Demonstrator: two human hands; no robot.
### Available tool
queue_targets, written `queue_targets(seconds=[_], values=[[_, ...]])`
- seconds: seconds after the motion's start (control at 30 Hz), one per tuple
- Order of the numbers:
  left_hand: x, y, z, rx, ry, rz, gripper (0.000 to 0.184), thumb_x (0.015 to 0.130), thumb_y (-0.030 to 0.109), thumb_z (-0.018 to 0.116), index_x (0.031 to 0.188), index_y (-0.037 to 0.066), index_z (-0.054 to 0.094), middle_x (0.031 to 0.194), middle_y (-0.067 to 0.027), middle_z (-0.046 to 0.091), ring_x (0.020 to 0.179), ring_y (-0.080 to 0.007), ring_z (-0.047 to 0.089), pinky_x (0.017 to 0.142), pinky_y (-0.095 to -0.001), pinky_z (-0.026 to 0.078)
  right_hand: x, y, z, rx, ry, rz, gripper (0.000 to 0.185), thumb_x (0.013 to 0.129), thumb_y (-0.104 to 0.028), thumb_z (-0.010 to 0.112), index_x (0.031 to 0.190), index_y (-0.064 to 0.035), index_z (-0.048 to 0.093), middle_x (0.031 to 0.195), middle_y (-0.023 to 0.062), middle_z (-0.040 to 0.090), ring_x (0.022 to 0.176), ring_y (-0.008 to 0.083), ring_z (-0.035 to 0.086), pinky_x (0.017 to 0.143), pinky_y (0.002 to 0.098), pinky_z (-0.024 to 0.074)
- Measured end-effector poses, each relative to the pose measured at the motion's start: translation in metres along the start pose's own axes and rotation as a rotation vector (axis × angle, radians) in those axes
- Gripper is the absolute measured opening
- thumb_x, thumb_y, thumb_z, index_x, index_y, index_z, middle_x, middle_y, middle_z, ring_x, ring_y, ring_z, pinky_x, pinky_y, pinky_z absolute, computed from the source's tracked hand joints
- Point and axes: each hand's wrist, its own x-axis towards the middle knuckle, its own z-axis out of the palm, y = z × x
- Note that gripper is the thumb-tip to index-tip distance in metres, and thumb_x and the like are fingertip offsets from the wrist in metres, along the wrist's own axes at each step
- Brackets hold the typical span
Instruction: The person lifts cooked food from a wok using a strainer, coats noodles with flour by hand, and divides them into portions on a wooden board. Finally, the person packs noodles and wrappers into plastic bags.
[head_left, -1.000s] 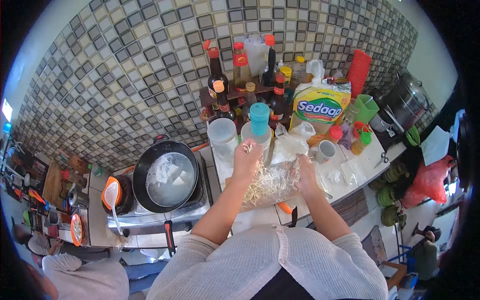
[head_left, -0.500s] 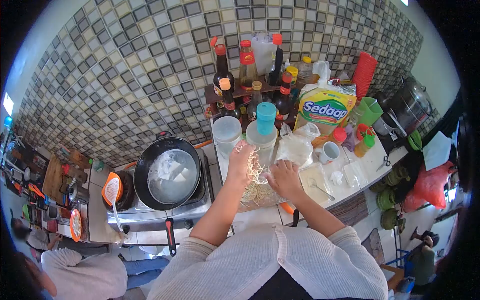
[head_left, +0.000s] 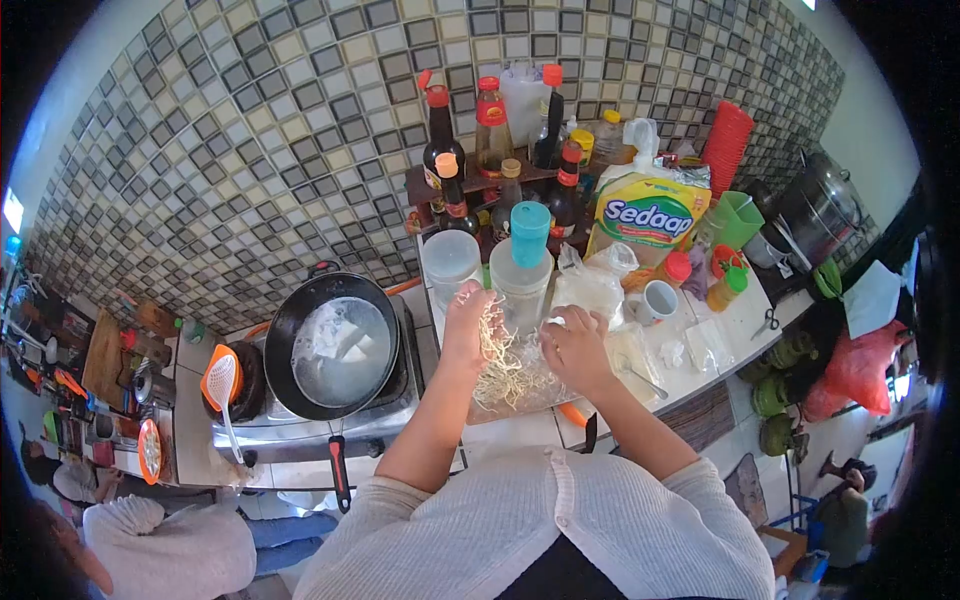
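Observation:
My left hand [head_left: 465, 325] is closed around a bunch of thin, pale, noodle-like strands [head_left: 493, 345]. They hang from its fingers over a board [head_left: 530, 402], where more strands lie loose. Just to the right, my right hand [head_left: 577, 348] has its fingers bent together beside crumpled clear plastic [head_left: 540, 370]. Something small and whitish shows at its fingertips, too unclear to name. Behind my hands stand a clear tub [head_left: 453, 262] and a second clear container [head_left: 518, 290] with a teal cup [head_left: 530, 225] on it.
On the stove at left, a black wok [head_left: 285, 385] holds cloudy liquid and white pieces. A white slotted spoon [head_left: 224, 385] rests beside it. Sauce bottles [head_left: 440, 135], a Sedaap pouch [head_left: 650, 215] and a white mug [head_left: 657, 300] stand behind and right. Another person [head_left: 170, 550] is at lower left.
The left hand's strands now hang lower and spread over the board. My right hand has moved slightly up, away from them, its fingers curled. The view has shifted slightly.

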Motion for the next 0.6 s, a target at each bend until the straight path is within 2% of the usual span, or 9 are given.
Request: queue_targets(seconds=[0.07,0.1,0.17,0.3,0.4,0.47,0.5,0.57,0.6], values=[[-0.003,0.001,0.004,0.021,0.023,-0.007,0.017,0.085,0.013,0.062,0.084,0.018,0.046,0.073,0.0022,0.047,0.056,-0.0103,0.048,0.043,-0.0230,0.039,0.004,0.000,-0.002,0.013,-0.093,-0.006,0.021,0.081,-0.030,0.062,0.084,-0.0104,0.070,0.099,0.0067,0.060,0.106,0.0233,0.055,0.100,0.0621,0.0276],[-0.005,0.002,0.006,0.039,0.046,-0.011,0.017,0.085,0.013,0.062,0.084,0.018,0.046,0.073,0.0023,0.047,0.057,-0.0102,0.048,0.043,-0.0231,0.039,0.005,-0.002,-0.005,0.013,-0.091,-0.006,0.021,0.081,-0.030,0.062,0.084,-0.0104,0.070,0.099,0.0067,0.060,0.106,0.0233,0.055,0.100,0.0621,0.0276],[-0.007,0.004,0.005,0.043,0.046,-0.004,0.017,0.085,0.013,0.062,0.084,0.018,0.046,0.073,0.0024,0.047,0.058,-0.0099,0.048,0.043,-0.0229,0.039,0.007,-0.008,-0.014,-0.235,-0.341,0.041,0.015,0.078,-0.025,0.063,0.076,-0.0123,0.070,0.091,0.0063,0.060,0.096,0.0224,0.059,0.099,0.0599,0.0301],[-0.008,0.007,0.001,0.035,0.047,0.010,0.019,0.084,0.015,0.061,0.083,0.019,0.043,0.071,0.0036,0.042,0.054,-0.0080,0.041,0.042,-0.0214,0.032,0.010,-0.009,-0.025,-0.238,-0.308,0.042,0.007,0.073,-0.019,0.065,0.070,-0.0132,0.066,0.088,0.0052,0.059,0.095,0.0224,0.059,0.097,0.0555,0.0351],[-0.009,0.010,0.004,0.044,0.080,0.024,0.018,0.084,0.014,0.060,0.083,0.019,0.043,0.071,0.0037,0.041,0.054,-0.0076,0.040,0.042,-0.0211,0.031,0.016,-0.008,-0.016,-0.078,-0.378,0.068,0.015,0.072,-0.020,0.066,0.084,-0.0119,0.069,0.094,0.0075,0.061,0.101,0.0244,0.059,0.100,0.0553,0.0353],[-0.008,0.007,0.003,0.037,0.063,0.016,0.018,0.084,0.013,0.060,0.083,0.019,0.043,0.071,0.0037,0.041,0.054,-0.0074,0.040,0.042,-0.0209,0.031,0.015,0.001,0.009,0.322,-0.519,-0.202,0.041,0.071,-0.019,0.068,0.110,-0.0090,0.066,0.109,0.0118,0.062,0.110,0.0265,0.057,0.097,0.0534,0.0377],[-0.007,0.006,0.003,0.030,0.047,0.009,0.018,0.084,0.013,0.060,0.083,0.019,0.043,0.071,0.0037,0.041,0.053,-0.0072,0.040,0.042,-0.0207,0.031,0.015,-0.002,0.009,0.322,-0.517,-0.200,0.041,0.071,-0.019,0.068,0.110,-0.0090,0.066,0.109,0.0118,0.062,0.110,0.0265,0.057,0.097,0.0534,0.0377],[-0.009,0.004,0.001,0.025,0.029,-0.001,0.017,0.084,0.013,0.060,0.083,0.019,0.043,0.071,0.0038,0.041,0.053,-0.0071,0.040,0.042,-0.0205,0.031,0.018,-0.011,0.010,0.207,-0.713,-0.304,0.063,0.073,-0.023,0.071,0.133,-0.0107,0.054,0.135,0.0133,0.053,0.124,0.0295,0.051,0.106,0.0588,0.0293],[-0.010,0.004,0.001,0.017,0.014,-0.009,0.017,0.084,0.013,0.060,0.083,0.019,0.044,0.071,0.0038,0.041,0.053,-0.0069,0.040,0.042,-0.0203,0.032,0.017,-0.010,0.012,0.207,-0.711,-0.307,0.063,0.073,-0.023,0.071,0.133,-0.0107,0.054,0.135,0.0133,0.053,0.124,0.0295,0.051,0.106,0.0588,0.0293]])
